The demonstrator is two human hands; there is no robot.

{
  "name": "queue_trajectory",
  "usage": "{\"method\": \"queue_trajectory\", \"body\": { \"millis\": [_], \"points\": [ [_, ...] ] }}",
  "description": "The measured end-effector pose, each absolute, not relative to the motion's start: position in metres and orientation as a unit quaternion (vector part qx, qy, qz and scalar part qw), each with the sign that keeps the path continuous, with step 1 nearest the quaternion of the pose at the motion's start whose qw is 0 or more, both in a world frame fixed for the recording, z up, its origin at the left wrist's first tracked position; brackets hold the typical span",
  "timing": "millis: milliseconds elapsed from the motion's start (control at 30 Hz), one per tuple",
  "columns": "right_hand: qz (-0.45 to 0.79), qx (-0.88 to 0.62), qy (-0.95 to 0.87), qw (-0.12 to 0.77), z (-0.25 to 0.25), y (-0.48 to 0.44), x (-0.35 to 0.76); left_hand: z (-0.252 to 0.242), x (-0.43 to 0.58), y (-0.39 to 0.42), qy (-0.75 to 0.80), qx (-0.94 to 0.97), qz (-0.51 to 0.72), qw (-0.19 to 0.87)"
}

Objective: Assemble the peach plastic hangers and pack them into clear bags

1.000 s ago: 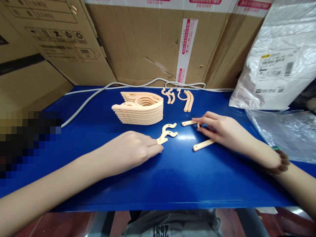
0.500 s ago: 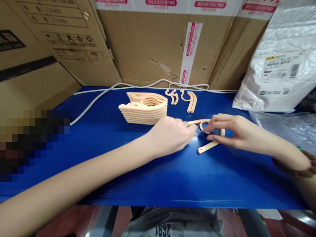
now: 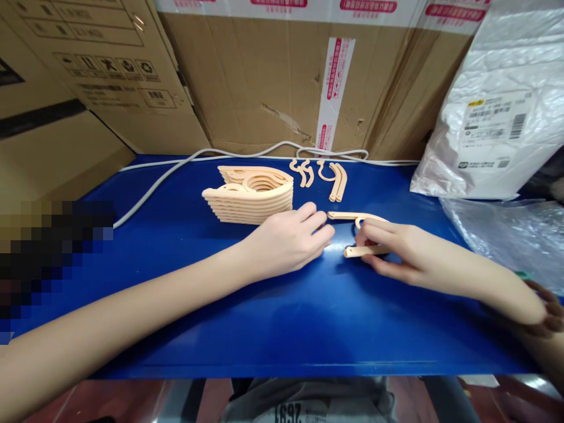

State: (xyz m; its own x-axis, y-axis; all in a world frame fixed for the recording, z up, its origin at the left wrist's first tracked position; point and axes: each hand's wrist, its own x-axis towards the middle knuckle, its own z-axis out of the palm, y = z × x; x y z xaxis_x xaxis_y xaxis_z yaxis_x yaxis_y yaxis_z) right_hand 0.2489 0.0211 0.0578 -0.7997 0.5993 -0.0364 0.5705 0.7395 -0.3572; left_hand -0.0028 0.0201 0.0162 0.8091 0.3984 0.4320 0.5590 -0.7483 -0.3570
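My right hand [image 3: 396, 247] pinches a cream plastic hanger arm [image 3: 355, 251] between thumb and fingers, just above the blue table. Right behind it is another cream hanger arm [image 3: 346, 215], with a curved part partly covered by my fingers. Whether the two arms are joined is hidden behind my hand. My left hand [image 3: 293, 238] is closed with its fingers curled, close to the left end of the rear arm. What its fingertips hold, if anything, cannot be seen. Beyond my left hand stands a neat stack of folded cream hangers [image 3: 251, 208].
Small hanger hooks [image 3: 304, 173] and two curved hanger arms [image 3: 338, 182] lie toward the back. A white cable [image 3: 194, 158] runs along cardboard boxes [image 3: 264, 76]. At the right are a white plastic parcel bag [image 3: 480, 147] and clear plastic film [image 3: 497, 229].
My left hand has drawn back leftward, uncovering the end of the rear arm. My right hand has shifted slightly nearer and now pinches the front arm, which has swung up closer to the rear one.
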Motion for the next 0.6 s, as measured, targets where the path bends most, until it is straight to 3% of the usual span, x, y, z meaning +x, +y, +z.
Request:
{"method": "queue_trajectory", "body": {
  "millis": [433,600],
  "points": [
    [0.007,-0.283,-0.958,0.053,0.029,0.012,0.24,0.01,-0.021,0.008,-0.334,-0.911,-0.15,0.192],
    [0.013,-0.297,-0.954,0.03,0.028,0.011,0.239,0.006,-0.023,0.007,-0.364,-0.905,-0.179,0.129]
  ]
}}
